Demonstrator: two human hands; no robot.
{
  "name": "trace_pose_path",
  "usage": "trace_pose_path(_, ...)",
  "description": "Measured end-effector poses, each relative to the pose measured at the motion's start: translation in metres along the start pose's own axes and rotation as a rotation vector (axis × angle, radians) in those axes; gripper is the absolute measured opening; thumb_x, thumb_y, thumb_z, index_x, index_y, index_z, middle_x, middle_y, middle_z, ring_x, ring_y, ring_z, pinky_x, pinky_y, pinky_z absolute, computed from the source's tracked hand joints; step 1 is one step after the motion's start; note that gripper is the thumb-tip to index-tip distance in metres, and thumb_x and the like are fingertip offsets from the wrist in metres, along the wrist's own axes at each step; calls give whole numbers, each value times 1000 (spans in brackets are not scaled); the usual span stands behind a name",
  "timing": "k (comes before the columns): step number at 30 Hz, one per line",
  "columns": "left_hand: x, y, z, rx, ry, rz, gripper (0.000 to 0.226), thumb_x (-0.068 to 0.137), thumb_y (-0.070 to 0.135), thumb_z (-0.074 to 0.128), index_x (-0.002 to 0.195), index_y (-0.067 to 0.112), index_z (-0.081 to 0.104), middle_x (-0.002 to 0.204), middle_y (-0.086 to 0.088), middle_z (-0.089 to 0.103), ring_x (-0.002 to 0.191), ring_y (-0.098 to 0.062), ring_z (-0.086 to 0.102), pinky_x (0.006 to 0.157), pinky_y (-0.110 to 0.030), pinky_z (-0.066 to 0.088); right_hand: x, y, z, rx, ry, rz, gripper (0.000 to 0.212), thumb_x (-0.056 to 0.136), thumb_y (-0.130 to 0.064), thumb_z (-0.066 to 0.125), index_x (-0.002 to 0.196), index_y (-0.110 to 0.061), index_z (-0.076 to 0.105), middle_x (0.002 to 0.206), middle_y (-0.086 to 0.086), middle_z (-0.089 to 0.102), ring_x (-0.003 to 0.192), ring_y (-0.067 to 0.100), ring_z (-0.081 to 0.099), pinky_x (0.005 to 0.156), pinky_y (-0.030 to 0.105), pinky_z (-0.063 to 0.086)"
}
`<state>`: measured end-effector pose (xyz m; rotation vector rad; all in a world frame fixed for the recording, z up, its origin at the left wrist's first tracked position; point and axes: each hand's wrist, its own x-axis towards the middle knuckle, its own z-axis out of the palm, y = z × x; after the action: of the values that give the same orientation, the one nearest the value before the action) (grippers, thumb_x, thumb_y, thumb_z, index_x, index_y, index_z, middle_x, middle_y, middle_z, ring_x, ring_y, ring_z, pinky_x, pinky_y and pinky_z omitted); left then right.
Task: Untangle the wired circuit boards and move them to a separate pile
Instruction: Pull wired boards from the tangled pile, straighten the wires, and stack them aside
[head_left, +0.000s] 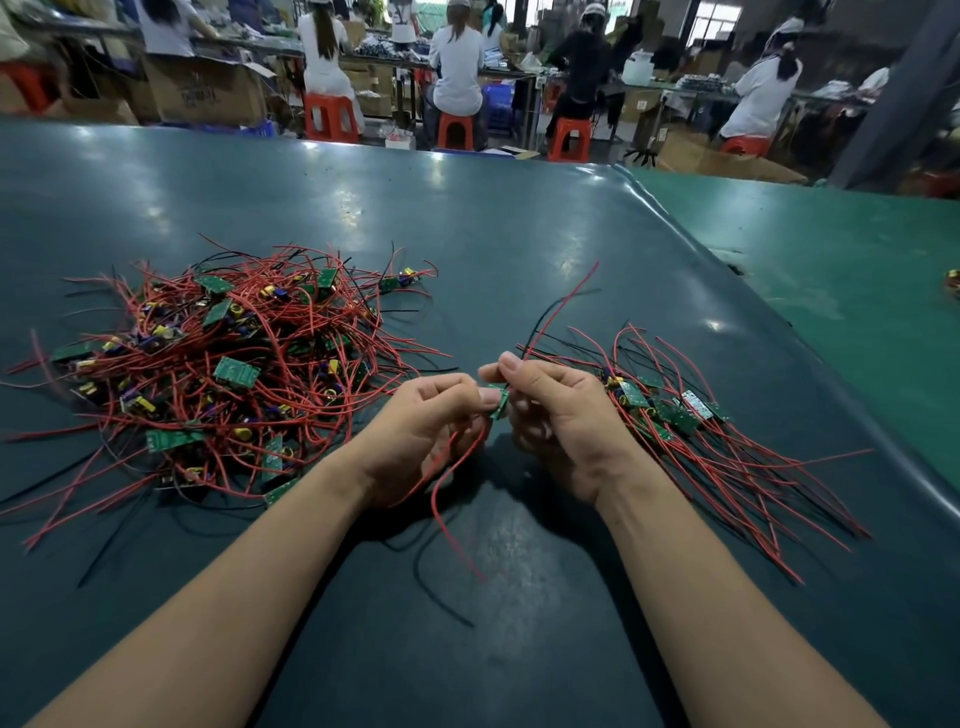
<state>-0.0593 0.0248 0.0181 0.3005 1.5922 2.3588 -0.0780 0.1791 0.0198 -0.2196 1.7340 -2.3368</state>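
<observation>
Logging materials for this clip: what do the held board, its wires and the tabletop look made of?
Small green circuit board: rigid laminate, probably fibreglass, with a matte green coating. Thin red wire: likely plastic-insulated; it bends in loose curves. Dark teal table mat: smooth rubber or vinyl, semi-glossy, reflecting the ceiling lights.

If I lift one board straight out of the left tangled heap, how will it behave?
Probably light, but the tangled heap has looped wires, so neighbours would likely drag along. The wires look floppy: those on the held board droop below the left hand and right hand.
</observation>
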Motion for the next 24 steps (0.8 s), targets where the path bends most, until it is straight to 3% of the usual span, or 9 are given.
trace_pose_path(3,0,0,-3,13,-14,-17,27,76,5,68,58,15,52,51,4,48,43,-5,41,46,-13,37,4,-1,-4,16,128,-70,22,89,-25,66,77,-12,77,51,-5,40,37,6,29,36,14,22)
trace_pose_path(9,-1,0,-2,42,-20,-38,23,73,10,62,55,15,48,52,-1,42,45,-11,39,45,-14,41,6,-7,-9,129,317,-127,27,95,-23,61,75,-7,71,47,-6,42,33,5,31,34,15,20)
trace_pose_path(14,-2,0,-3,61,-56,-58,23,72,8,62,53,15,51,53,-3,41,45,-11,38,47,-16,34,8,-9,-7,309,297,5,47,99,-24,52,53,-15,53,39,-5,28,27,5,23,32,12,17)
trace_pose_path(20,-1,0,-6,31,-112,-64,22,62,15,70,51,17,51,50,1,44,43,-10,36,49,-19,36,9,-12,-11,352,319,-45,36,101,-28,50,74,-7,60,47,-6,35,32,4,28,31,15,19)
trace_pose_path(24,-1,0,-7,55,-133,-77,23,61,17,71,51,18,50,52,0,44,43,-9,34,51,-21,21,8,-14,-11,399,389,-78,40,101,-23,49,63,-10,51,41,-6,33,30,5,26,33,14,16)
